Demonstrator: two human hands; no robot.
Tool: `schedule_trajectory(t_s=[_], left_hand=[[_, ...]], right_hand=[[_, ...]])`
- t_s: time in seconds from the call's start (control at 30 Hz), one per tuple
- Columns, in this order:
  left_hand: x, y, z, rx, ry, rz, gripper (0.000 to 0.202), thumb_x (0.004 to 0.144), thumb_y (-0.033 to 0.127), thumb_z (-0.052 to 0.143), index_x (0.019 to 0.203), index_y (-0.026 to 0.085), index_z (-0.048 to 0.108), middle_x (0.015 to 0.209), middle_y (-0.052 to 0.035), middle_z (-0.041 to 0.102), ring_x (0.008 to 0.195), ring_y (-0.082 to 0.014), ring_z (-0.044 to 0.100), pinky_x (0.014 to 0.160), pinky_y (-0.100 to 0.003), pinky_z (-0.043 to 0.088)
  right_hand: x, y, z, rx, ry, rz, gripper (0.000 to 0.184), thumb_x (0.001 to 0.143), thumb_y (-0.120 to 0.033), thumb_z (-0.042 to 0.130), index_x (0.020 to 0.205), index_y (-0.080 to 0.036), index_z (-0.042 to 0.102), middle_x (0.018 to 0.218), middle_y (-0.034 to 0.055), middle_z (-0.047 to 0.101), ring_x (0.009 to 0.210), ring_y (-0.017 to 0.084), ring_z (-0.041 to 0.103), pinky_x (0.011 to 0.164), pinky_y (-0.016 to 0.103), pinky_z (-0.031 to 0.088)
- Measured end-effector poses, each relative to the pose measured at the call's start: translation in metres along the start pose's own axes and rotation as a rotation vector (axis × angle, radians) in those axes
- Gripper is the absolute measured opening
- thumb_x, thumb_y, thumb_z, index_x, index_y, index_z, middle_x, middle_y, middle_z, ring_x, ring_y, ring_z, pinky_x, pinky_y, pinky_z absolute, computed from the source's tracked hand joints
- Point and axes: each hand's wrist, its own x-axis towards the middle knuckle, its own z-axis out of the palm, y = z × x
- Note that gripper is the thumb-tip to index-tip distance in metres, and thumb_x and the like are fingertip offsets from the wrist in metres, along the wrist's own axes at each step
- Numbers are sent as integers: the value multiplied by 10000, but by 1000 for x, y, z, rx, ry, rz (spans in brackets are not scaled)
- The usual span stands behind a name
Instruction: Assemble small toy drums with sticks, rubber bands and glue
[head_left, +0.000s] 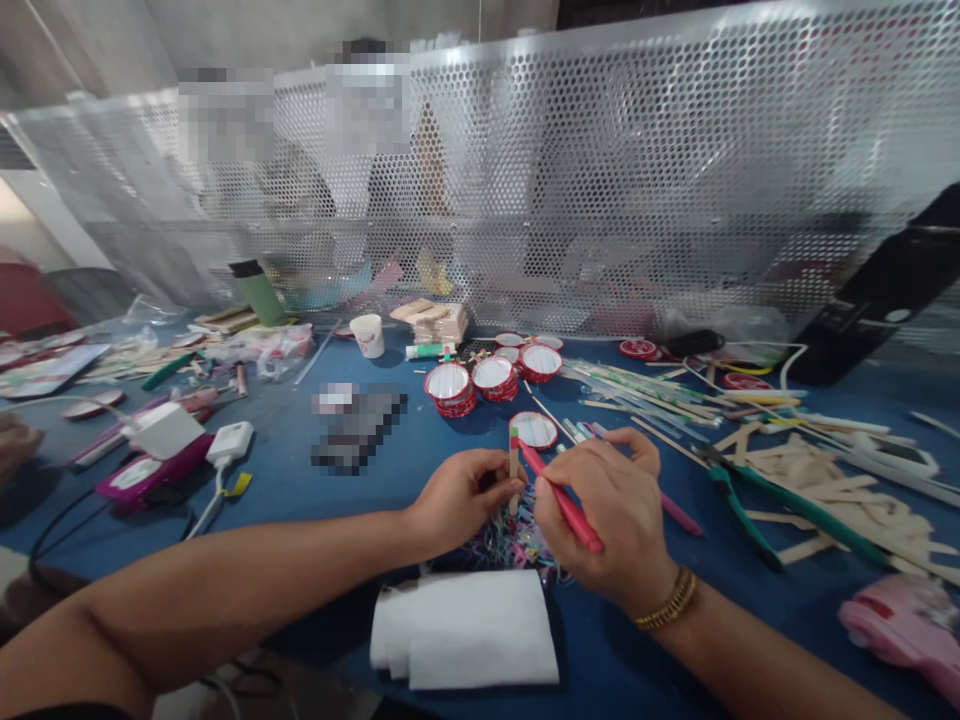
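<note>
A: What's biggest there?
B: The blue surface, then the grey perforated metal panel standing along its far side.
A: Next size down?
B: A loose pile of flat, pale wooden sticks on the right, and a folded white cloth at the near edge. Green-handled pliers lie by the pile.
A: And the hands?
B: Right hand, gold bracelet at the wrist, grip closed round something; left hand beside it, grip narrowed to a pinch. Beyond them sit round containers with red sides and white tops.
A: Closed round what?
B: A slim pink marker, slanting up to the left.
A: And the pinch?
B: One narrow wooden stick with a green-and-red top, held upright above the surface. The marker's tip is at that coloured end; whether they touch, I can't tell.
</note>
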Motion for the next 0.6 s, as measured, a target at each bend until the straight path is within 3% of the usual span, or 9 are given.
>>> schedule_trajectory(t_s=[0.6], left_hand=[[0, -1, 0, -19, 3, 0, 308, 893, 359, 595, 687, 164, 475, 615, 53, 387, 586, -94, 332, 542, -223, 278]], right_hand=[[0, -1, 0, -2, -32, 2, 106, 834, -158, 589, 764, -207, 525, 646, -35, 600, 660, 158, 595, 910, 459, 339]])
